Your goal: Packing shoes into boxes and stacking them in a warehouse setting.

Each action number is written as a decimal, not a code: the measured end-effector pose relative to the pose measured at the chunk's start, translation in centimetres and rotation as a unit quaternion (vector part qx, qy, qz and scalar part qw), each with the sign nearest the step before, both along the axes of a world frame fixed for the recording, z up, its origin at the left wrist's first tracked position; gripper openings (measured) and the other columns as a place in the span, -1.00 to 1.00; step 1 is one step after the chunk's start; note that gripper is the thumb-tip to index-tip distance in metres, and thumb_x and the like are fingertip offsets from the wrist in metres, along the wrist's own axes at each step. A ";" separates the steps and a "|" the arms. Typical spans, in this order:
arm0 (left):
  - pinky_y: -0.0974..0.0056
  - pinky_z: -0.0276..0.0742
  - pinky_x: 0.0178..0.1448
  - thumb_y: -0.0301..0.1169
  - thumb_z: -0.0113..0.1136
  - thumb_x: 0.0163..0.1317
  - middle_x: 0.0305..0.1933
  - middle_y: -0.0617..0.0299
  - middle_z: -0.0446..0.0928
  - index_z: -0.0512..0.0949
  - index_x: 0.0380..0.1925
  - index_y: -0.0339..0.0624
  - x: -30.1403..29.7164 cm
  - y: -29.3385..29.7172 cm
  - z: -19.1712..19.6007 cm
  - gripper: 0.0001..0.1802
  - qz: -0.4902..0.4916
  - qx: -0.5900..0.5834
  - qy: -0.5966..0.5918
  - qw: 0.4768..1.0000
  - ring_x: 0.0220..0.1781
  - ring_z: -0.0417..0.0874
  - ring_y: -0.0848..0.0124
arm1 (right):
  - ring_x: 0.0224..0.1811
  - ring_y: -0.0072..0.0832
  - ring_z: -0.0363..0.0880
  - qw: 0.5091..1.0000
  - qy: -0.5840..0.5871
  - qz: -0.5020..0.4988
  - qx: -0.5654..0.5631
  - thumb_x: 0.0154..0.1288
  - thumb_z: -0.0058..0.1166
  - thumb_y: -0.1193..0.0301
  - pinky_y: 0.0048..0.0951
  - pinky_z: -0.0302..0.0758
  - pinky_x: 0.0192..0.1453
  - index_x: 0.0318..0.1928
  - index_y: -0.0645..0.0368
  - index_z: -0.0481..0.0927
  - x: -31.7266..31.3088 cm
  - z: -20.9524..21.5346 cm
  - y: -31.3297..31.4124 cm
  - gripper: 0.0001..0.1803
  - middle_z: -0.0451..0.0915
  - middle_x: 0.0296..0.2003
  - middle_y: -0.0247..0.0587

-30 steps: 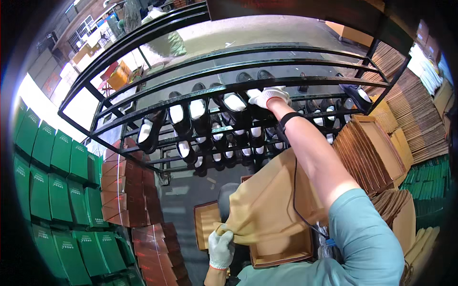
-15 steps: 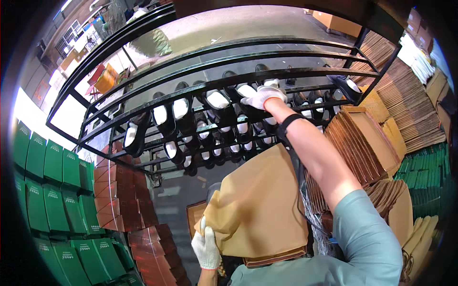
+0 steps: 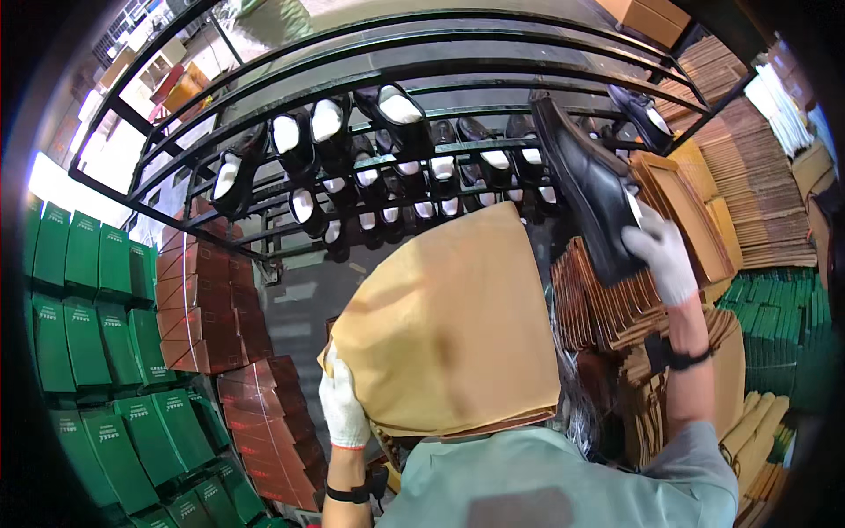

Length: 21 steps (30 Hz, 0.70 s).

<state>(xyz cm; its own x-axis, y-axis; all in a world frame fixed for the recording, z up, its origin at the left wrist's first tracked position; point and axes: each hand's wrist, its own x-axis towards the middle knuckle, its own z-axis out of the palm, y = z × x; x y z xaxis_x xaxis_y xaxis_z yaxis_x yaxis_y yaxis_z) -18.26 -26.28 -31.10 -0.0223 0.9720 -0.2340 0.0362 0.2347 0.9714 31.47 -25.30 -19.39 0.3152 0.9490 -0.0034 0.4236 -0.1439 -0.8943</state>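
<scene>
My right hand (image 3: 662, 255), in a white knit glove, is closed on a black leather shoe (image 3: 588, 189). It lifts the shoe in front of the rack's right side, the shoe tilted lengthwise. At least one shoe is held; whether a second lies behind it I cannot tell. My left hand (image 3: 343, 400), gloved too, pinches the left edge of a large sheet of brown paper (image 3: 475, 326) before my body. Beyond the sheet, black shoes (image 3: 400, 110) with white insoles or stuffing stand in rows on a black metal rack (image 3: 493, 67).
Green boxes (image 3: 106, 343) are piled at the left beside stacked reddish-brown boxes (image 3: 198, 308). Flattened brown cartons (image 3: 607, 308) and an open tan box (image 3: 687, 211) stand at the right. Green folded cardboard (image 3: 783, 321) lies farther right.
My right hand has taken a black shoe off the rack's top tier and drawn it back to the right. The paper's left edge, still in my left hand, lies smoother. The view has shifted.
</scene>
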 end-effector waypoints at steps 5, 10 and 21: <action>0.13 0.50 0.60 -0.18 -0.08 0.84 0.59 -0.03 0.54 0.34 0.67 -0.36 2.9 -1.9 6.5 -0.38 -0.008 -0.038 -0.152 0.988 0.50 0.64 0.20 | 0.64 0.12 0.47 0.993 -0.101 0.055 0.008 0.18 0.48 0.19 -0.12 0.36 0.68 -0.09 0.37 0.84 -6.2 0.9 -8.9 -0.53 0.47 0.56 0.40; 0.02 0.70 0.44 -0.19 0.17 0.70 0.56 -0.16 0.56 -0.15 0.83 -0.23 12.7 -2.8 4.7 -0.04 -0.352 -0.228 -0.126 0.899 0.46 0.69 0.00 | 0.58 -0.01 0.54 0.998 -0.054 0.018 0.005 0.18 0.52 0.35 -0.12 0.41 0.66 0.03 0.17 0.89 -5.9 -0.3 -11.3 -0.61 0.52 0.55 0.18; -0.29 0.74 0.17 -0.13 0.05 0.63 -0.06 -0.53 0.72 0.12 0.64 -0.59 19.4 -9.7 -2.1 -0.16 -0.608 0.105 0.179 0.766 -0.02 0.80 -0.42 | 0.15 -0.05 0.73 0.649 -0.554 0.506 -0.124 0.09 0.34 0.37 -0.05 0.59 0.24 0.23 0.03 0.74 -13.7 14.3 4.4 -0.40 0.76 0.09 -0.13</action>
<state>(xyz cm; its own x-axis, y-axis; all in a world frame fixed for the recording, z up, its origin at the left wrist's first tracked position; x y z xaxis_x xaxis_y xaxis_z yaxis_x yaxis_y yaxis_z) 1.12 -35.95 -33.24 0.9039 0.3395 -0.2600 0.3769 -0.3449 0.8597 17.73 -20.87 -5.08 -0.5291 0.6860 -0.4995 0.7776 0.6276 0.0381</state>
